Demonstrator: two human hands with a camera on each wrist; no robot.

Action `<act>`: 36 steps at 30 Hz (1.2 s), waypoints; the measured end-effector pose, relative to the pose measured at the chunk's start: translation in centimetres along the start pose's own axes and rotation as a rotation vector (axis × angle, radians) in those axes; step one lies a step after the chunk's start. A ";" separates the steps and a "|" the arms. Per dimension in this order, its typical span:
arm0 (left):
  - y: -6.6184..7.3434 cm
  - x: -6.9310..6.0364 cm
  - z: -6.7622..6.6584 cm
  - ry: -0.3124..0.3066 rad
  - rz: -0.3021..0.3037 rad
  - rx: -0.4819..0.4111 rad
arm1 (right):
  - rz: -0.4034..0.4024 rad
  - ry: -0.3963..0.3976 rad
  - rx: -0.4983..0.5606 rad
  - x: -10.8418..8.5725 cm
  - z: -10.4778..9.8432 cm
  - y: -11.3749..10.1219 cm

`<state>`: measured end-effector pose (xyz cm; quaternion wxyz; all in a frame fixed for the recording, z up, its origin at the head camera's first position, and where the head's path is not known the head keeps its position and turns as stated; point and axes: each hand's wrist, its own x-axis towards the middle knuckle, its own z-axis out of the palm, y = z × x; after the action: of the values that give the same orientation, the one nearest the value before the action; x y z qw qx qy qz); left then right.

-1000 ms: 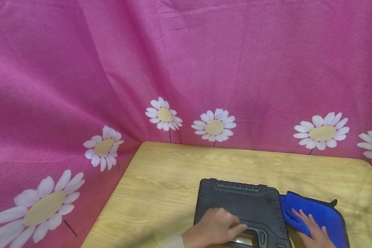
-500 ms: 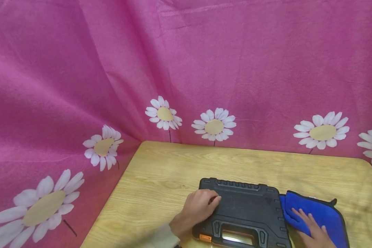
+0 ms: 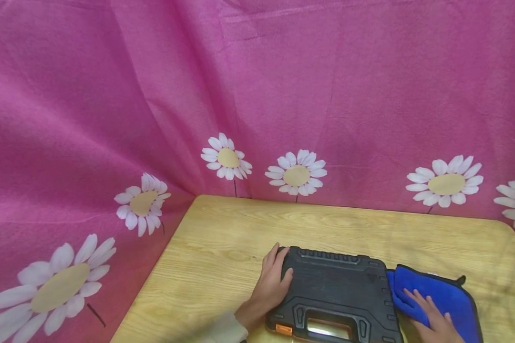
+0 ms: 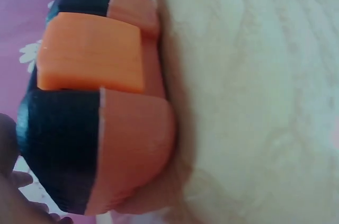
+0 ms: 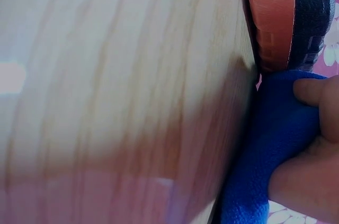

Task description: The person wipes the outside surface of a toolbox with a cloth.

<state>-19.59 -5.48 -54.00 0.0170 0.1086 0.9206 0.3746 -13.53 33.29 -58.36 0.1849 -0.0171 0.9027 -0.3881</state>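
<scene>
A black plastic carry case (image 3: 334, 281) lies flat on the table in the head view, its cut-out handle towards me. The left wrist view shows its orange latch (image 4: 90, 52) and the orange-red lower half of the case's side. My left hand (image 3: 269, 286) rests along the case's left edge, fingers extended to the far left corner. Right beside the case is a folded blue cloth (image 3: 448, 295) with black edging. My right hand (image 3: 435, 319) rests on this cloth with fingers spread. In the right wrist view, the thumb (image 5: 310, 91) lies against the cloth.
The wood-grain table (image 3: 223, 233) extends behind and to the left of the case. A pink curtain (image 3: 347, 95) printed with large white daisies hangs along the table's back and left edges.
My left hand has moved from near the case's handle to its left edge, and its curled fingers have straightened towards the far corner. The right hand, cloth and case look unmoved.
</scene>
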 end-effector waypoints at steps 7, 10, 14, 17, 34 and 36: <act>-0.8 -0.2 0.7 -0.007 -0.041 -0.030 | -0.018 0.021 0.003 -0.3 -0.1 -0.6; -1.0 -0.3 1.1 0.001 -0.053 -0.070 | -0.007 0.019 0.001 -0.3 -0.2 -0.8; -1.1 -0.5 1.4 0.004 -0.077 -0.134 | 0.017 0.008 0.007 -0.3 -0.1 -0.8; -1.0 -0.6 1.5 0.002 -0.098 -0.174 | 0.022 0.018 0.007 -0.3 -0.1 -0.8; -1.6 -0.6 1.7 0.044 -0.095 -0.325 | 0.066 0.123 0.015 -0.3 0.6 -1.0; -1.7 -0.6 1.8 0.045 -0.098 -0.330 | 0.093 0.127 -0.003 -0.2 0.5 -1.2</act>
<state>-19.16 -5.54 -56.55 0.0321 0.0506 0.8510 0.5217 -13.26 32.11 -57.76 0.1449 0.0491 0.9131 -0.3779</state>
